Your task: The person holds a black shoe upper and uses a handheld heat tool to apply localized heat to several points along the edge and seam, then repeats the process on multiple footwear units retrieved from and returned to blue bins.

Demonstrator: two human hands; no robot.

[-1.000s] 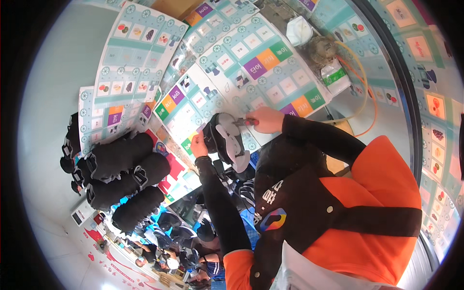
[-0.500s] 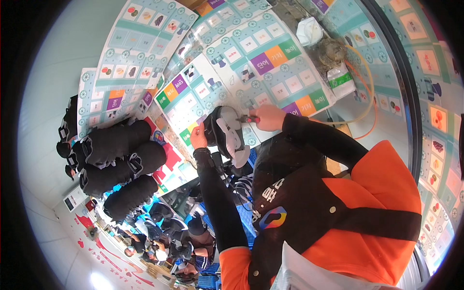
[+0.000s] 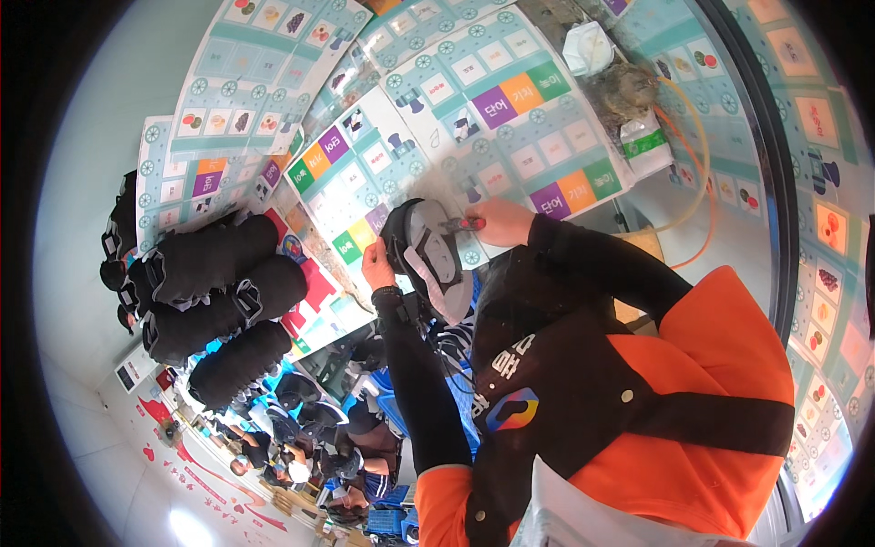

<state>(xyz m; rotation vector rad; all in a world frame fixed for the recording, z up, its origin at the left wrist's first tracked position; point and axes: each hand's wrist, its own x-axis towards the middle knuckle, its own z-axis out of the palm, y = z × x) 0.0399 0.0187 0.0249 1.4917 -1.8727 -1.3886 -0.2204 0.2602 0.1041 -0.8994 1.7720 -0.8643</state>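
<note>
My left hand (image 3: 375,266) grips a black and grey shoe piece (image 3: 427,255) from its left side and holds it up in front of my chest. At the piece's upper right edge my right hand (image 3: 499,221) pinches a small red-handled tool (image 3: 466,221), whose tip touches the piece. Both forearms are in black sleeves under a black and orange vest (image 3: 638,401).
Colourful printed mats (image 3: 510,91) cover the surface behind the hands. Several black bundles (image 3: 219,310) lie stacked at the left. A white mask-like item (image 3: 588,46), a green and white packet (image 3: 645,146) and an orange hose (image 3: 694,155) lie at the upper right. Other people (image 3: 301,456) sit below.
The view has swung slightly, so the mats and black bundles have shifted in the picture. Both hands stay on the shoe piece and the tool in almost the same place.
</note>
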